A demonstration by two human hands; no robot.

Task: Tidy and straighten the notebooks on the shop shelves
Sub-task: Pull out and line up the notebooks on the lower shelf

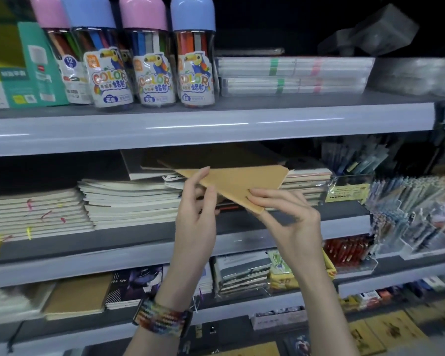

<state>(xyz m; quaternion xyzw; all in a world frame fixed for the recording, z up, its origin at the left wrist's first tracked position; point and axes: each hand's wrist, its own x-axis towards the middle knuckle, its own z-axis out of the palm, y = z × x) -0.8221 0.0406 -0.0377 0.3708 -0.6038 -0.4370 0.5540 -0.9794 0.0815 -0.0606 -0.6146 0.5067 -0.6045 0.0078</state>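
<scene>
A thin brown kraft notebook [238,181] is held tilted in front of the middle shelf, one corner pointing right. My left hand [197,219] pinches its left edge, thumb on top. My right hand [290,219] grips its lower near corner from below, fingers over the cover. Behind it lies a loose pile of dark and brown notebooks [190,160] set askew. Two stacks of white-edged notebooks [131,199] [34,214] lie to the left on the same shelf. A smaller stack [306,183] sits to the right, partly hidden by the held notebook.
The upper shelf carries crayon tubs [152,60] and flat clear-wrapped packs [293,75]. Pen racks [416,214] fill the right of the middle shelf. The lower shelf [139,255] holds a kraft notebook [77,296], dark-covered books and wrapped stacks [244,273].
</scene>
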